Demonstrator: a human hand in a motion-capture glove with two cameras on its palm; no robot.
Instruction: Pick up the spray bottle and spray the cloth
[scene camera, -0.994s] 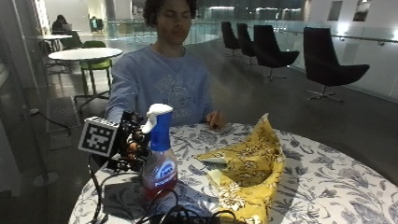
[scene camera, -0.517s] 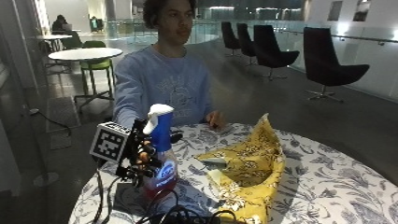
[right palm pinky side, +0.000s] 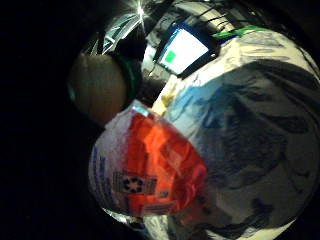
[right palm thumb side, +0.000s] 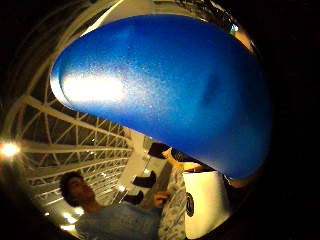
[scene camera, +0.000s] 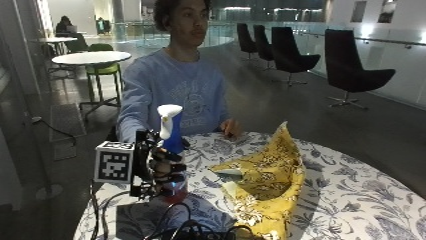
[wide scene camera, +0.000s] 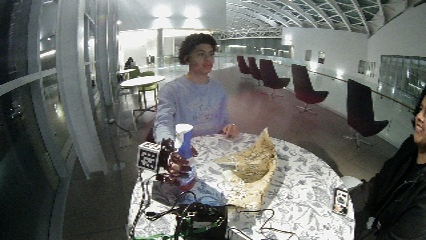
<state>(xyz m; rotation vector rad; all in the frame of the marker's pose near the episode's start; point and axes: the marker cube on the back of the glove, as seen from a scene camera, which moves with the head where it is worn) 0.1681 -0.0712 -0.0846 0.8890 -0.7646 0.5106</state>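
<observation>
A wide hall stretches behind, with a row of dark chairs (scene camera: 359, 67) along a glass rail and a small round table (scene camera: 90, 58) with green seats farther back. Up front stands a big round table (scene camera: 346, 200) under a white covering printed with grey leaves and flowers. A person in a light blue sweatshirt (scene camera: 174, 95) sits at its far side, the bare hand (scene camera: 231, 129) resting on the tabletop.

A yellow patterned cloth (scene camera: 266, 185) lies crumpled near the middle of the table, one corner peaked up. Just beside it, toward the table's edge, the spray bottle (scene camera: 170, 150) stands upright, its white nozzle on top, blue neck below, red liquid at the base. Whether its base touches the table I cannot tell.

The gloved right hand (scene camera: 162, 172) is wrapped round the bottle's body below the neck, fingers curled about it. Bottle and cloth are apart, not touching. The palm views show the blue neck and the orange-red label close against the palm.
</observation>
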